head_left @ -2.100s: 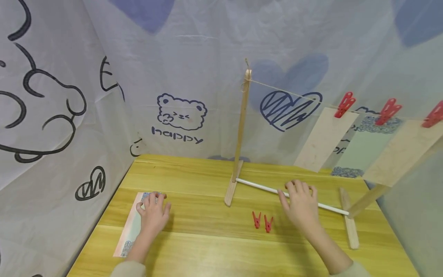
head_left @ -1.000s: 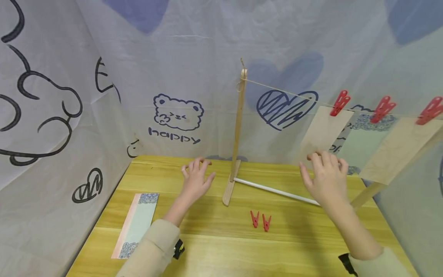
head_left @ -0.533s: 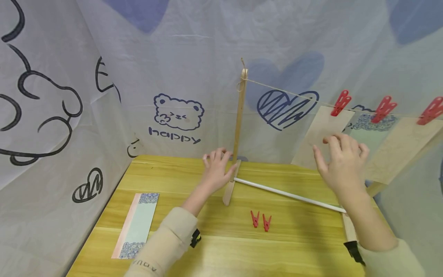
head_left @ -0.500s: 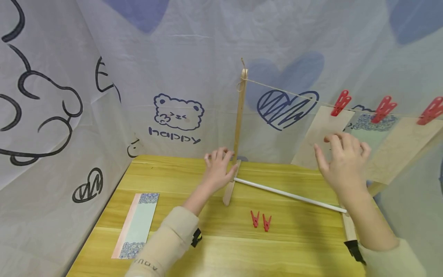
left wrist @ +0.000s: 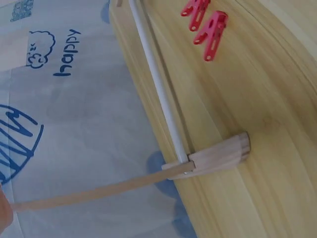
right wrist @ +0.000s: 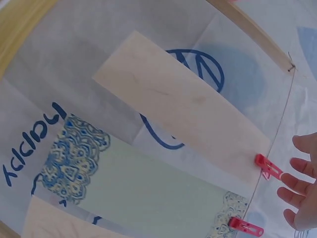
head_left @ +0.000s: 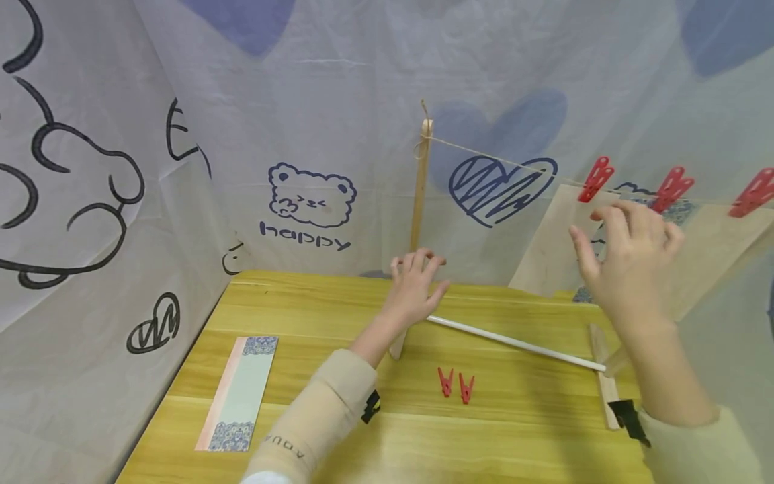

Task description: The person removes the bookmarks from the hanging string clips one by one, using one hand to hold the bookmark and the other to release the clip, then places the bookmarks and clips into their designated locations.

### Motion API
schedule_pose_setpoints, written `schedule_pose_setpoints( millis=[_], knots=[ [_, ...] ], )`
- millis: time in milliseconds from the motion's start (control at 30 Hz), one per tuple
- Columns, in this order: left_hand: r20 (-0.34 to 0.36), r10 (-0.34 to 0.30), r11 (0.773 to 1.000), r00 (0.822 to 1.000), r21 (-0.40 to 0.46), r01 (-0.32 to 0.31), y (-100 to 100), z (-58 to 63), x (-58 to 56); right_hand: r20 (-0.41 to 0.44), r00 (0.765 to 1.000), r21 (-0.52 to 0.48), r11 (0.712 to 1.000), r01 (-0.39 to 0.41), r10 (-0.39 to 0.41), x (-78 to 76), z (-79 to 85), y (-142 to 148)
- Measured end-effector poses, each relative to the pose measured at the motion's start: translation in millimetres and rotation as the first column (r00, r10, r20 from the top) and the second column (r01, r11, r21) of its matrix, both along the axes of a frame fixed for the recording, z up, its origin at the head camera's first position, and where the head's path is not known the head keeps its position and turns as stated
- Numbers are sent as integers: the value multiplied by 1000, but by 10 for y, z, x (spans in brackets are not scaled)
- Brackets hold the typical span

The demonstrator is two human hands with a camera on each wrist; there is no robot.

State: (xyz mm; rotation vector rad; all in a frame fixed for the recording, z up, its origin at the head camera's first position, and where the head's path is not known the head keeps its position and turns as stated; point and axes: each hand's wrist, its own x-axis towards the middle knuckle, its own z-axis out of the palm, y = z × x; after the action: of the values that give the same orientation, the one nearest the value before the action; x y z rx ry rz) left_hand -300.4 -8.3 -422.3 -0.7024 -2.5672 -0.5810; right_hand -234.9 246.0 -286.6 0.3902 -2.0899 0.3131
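Observation:
My left hand (head_left: pixel 414 289) hovers in front of the wooden post (head_left: pixel 420 195) of a small drying rack, fingers spread and slightly bent, holding nothing. Only its edge shows in the left wrist view. My right hand (head_left: pixel 635 275) is raised before the paper strips on the rack's string, also holding nothing. In the right wrist view its fingers (right wrist: pixel 297 183) are close to a red clothespin (right wrist: pixel 269 167) that clips a pale strip (right wrist: pixel 183 109) to the string. Beside that hangs a light green strip (right wrist: pixel 148 178) with blue lace-pattern ends, under another clothespin (right wrist: pixel 246 226).
Two red clothespins (head_left: pixel 455 384) lie on the wooden table (head_left: pixel 514 444). A white rod (head_left: pixel 514 341) joins the rack's feet. On the left lies a green lace-edged strip (head_left: pixel 244 390) overlapping a pink one (head_left: pixel 219 403). A printed cloth (head_left: pixel 375 101) stands behind.
My left hand has moved from the strips on the table rightward to the rack's post. My right hand has risen and moved right, from over the white rod to the hanging strips.

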Motion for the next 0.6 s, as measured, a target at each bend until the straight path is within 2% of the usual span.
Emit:
schedule_pose_setpoints(
  millis=[233,600],
  knots=[
    [-48,-13,999,999,-41,11,160,69,-55,-54,998,-27,1000,14,-15,-10,158,22],
    [7,3,990,1000,-138,-3,415,145,-119,-36,998,-4,999,42,-42,-89,304,117]
  ],
)
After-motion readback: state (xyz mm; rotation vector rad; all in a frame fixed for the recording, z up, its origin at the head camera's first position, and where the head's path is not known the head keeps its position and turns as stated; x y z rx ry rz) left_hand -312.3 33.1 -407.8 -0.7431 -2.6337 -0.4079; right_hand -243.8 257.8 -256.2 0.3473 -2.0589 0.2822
